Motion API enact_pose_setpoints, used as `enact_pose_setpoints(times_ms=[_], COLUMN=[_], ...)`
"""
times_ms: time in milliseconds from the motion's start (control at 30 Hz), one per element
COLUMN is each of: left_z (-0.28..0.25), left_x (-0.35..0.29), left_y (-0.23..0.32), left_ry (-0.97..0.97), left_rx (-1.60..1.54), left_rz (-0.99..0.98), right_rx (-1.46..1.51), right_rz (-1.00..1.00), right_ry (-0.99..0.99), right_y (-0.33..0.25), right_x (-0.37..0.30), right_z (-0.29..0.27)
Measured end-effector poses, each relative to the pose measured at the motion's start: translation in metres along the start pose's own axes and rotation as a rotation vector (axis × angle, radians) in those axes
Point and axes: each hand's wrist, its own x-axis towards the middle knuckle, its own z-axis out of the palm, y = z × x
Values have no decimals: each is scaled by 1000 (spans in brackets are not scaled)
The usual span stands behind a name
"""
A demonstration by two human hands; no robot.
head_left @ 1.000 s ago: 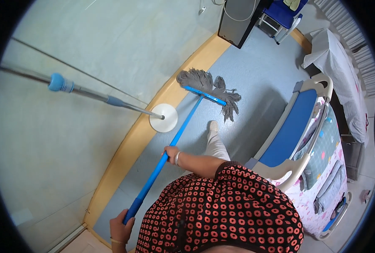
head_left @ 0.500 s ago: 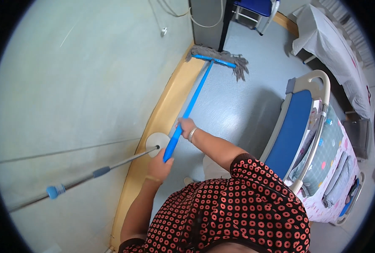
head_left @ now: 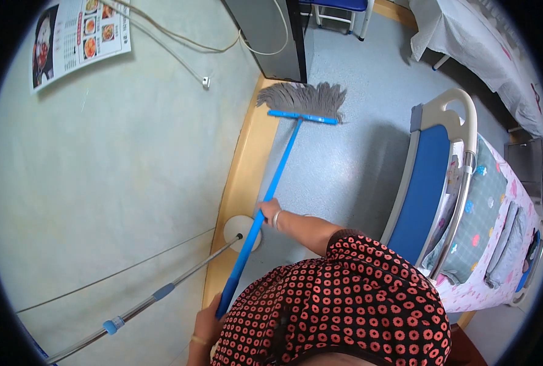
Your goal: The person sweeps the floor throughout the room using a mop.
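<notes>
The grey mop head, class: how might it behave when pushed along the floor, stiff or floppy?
The grey mop head would probably bend and drag, as its strands look loose and splayed. The straight blue bar along its edge seems rigid, so it should hold its shape.

Fisheye view from head height, looking down, left hand (head_left: 207, 323) and right hand (head_left: 270, 211) near, mop head (head_left: 303, 99) farther off

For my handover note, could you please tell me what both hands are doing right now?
Left hand: closed, holding the blue mop handle near its end.
Right hand: closed around the same handle, farther up toward the mop head.
</notes>
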Motion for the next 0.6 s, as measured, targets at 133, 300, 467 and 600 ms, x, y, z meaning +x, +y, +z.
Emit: enact_pose_setpoints(times_ms=[133, 300, 467, 600], left_z=[-38, -74, -94, -85], left_x=[-42, -36, 31, 88], left_y=[-6, -10, 20, 49], left_ry=[50, 87, 95, 76], left_rx=[-4, -61, 79, -65], left_rz=[-17, 9, 174, 174], right_rx=[100, 118, 176, 102], right_rz=[265, 375, 308, 358], right_ry=[-130, -176, -270, -167], right_y=[37, 25, -7, -89], right_x=[-22, -33, 31, 42], right_z=[10, 12, -12, -42])
